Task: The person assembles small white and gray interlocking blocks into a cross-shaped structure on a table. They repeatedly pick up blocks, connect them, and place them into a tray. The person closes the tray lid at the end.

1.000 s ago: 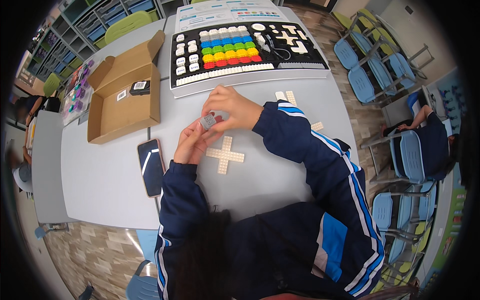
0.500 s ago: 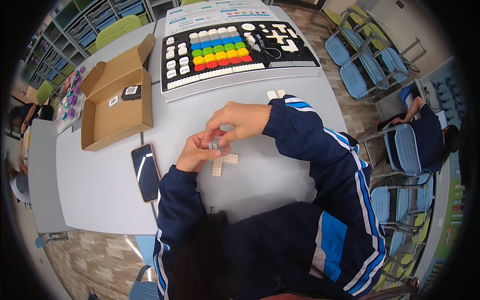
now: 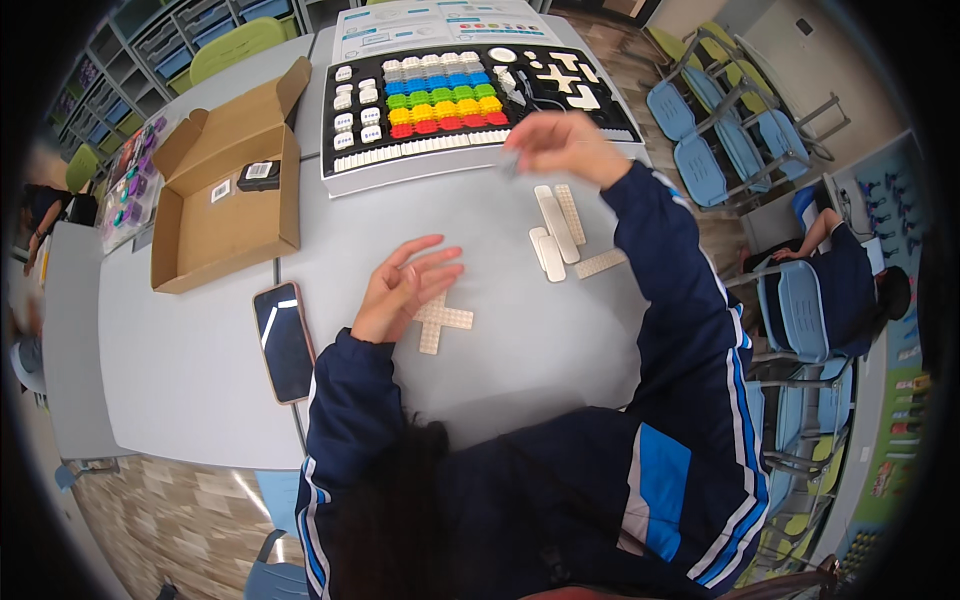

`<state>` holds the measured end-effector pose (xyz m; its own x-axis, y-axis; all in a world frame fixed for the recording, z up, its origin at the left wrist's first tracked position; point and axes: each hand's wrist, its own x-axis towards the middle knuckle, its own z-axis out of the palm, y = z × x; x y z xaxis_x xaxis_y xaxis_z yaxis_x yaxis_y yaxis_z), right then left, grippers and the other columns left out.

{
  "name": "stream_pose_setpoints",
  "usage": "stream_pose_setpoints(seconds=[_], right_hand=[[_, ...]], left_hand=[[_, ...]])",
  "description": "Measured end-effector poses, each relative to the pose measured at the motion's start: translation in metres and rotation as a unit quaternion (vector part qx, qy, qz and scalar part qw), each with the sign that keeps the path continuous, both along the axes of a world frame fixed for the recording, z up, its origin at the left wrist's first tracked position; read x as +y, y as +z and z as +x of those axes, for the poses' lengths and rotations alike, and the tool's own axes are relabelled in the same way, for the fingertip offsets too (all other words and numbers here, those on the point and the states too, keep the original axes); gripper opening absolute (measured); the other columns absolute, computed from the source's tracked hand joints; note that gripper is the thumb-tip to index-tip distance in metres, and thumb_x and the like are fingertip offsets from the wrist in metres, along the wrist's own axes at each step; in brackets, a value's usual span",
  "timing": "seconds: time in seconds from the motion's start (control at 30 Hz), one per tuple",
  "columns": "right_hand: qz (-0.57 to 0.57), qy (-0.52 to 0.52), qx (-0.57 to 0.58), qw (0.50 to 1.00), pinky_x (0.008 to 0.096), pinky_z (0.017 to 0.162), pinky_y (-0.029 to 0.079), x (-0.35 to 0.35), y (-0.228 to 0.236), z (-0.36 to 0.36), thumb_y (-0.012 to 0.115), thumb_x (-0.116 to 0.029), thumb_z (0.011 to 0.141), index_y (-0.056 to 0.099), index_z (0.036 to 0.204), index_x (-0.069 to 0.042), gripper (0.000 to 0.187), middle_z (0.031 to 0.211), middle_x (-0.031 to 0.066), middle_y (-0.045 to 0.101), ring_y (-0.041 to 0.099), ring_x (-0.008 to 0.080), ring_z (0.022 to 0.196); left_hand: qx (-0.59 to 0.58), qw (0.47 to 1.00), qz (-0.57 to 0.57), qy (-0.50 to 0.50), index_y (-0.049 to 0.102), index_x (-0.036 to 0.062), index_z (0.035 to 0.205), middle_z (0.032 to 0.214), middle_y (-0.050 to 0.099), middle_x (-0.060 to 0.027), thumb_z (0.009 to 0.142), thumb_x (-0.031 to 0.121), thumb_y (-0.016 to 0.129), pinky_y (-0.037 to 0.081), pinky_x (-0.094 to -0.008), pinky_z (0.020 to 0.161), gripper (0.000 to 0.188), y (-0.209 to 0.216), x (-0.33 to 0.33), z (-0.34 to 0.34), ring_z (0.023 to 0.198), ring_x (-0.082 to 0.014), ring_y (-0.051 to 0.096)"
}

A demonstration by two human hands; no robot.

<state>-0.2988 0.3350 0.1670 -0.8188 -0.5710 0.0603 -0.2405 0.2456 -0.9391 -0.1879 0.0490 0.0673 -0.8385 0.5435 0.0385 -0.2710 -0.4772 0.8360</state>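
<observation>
My left hand (image 3: 397, 292) is open and empty, its fingers spread above the table. Partly beneath it lies a beige studded building plate (image 3: 447, 318) in a cross-like shape. My right hand (image 3: 572, 148), raised near the kit's front right edge, pinches a small grey block (image 3: 508, 163), blurred by motion. To the right on the table lie several beige strips (image 3: 558, 238), some smooth and some studded. Across the back stands a building kit tray (image 3: 430, 172) with rows of grey, blue, green, yellow and red blocks, white cubes and white connectors.
An open cardboard box (image 3: 230, 245) stands at the left, holding a small black item (image 3: 260, 176). A phone (image 3: 285, 345) lies near my left forearm. Behind the kit is a printed sheet (image 3: 430, 28). Stacked blue chairs (image 3: 705, 165) and a seated person (image 3: 835, 300) are off to the right.
My right hand has moved away from my left, up and right toward the kit, carrying the grey block. The left hand has let go and spread its fingers. The beige strips are now uncovered.
</observation>
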Motion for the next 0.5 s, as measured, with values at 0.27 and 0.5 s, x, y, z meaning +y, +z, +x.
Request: stream_pose_setpoints(seconds=[0.27, 0.5], right_hand=[[0.152, -0.286, -0.024, 0.946, 0.0219, 0.055, 0.046, 0.059, -0.052, -0.086, 0.074, -0.013, 0.069, 0.068, 0.091, -0.001, 0.025, 0.074, 0.003, 0.065, 0.056, 0.008, 0.062], [0.249, -0.337, -0.005, 0.908, 0.0225, 0.055, 0.048, 0.06, -0.07, -0.098, 0.075, -0.015, 0.066, 0.07, 0.081, -0.002, 0.021, 0.069, 0.0048, 0.065, 0.057, 0.0091, 0.058]], left_hand=[[-0.061, 0.99, -0.037, 0.121, 0.043, -0.0027, 0.128, 0.128, 0.051, -0.0218, 0.097, 0.034, 0.049, 0.042, -0.0349, 0.1, 0.049, -0.003, -0.005, -0.005, 0.112, -0.0251, 0.056], [-0.104, 0.98, -0.047, 0.161, 0.051, 0.0004, 0.122, 0.123, 0.057, -0.018, 0.095, 0.025, 0.052, 0.044, -0.0341, 0.097, 0.036, -0.005, -0.007, -0.002, 0.106, -0.0234, 0.059]])
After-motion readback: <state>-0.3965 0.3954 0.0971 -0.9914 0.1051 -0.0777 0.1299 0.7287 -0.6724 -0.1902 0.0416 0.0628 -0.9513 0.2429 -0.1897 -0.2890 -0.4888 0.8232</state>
